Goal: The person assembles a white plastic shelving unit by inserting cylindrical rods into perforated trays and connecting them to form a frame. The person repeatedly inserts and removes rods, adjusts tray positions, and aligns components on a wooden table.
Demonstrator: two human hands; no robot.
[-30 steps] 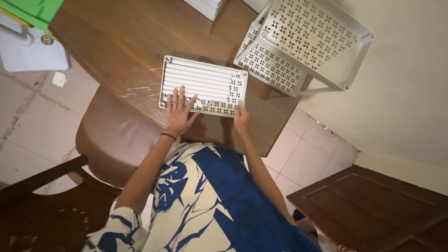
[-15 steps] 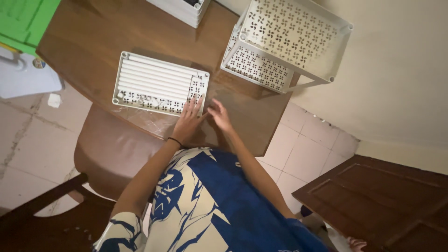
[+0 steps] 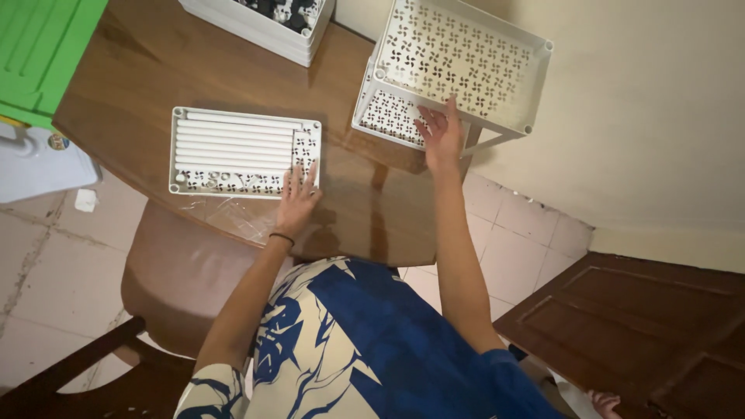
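White tray [image 3: 233, 147] near table edge [image 3: 233, 225]; hands [image 3: 296, 196] flat.

This looks like a room in a home: a dark wooden table [image 3: 194, 70] stands on a pale tiled floor [image 3: 46, 256] beside a cream wall [image 3: 652, 101], with a brown panelled wooden door [image 3: 644, 326] nearby.
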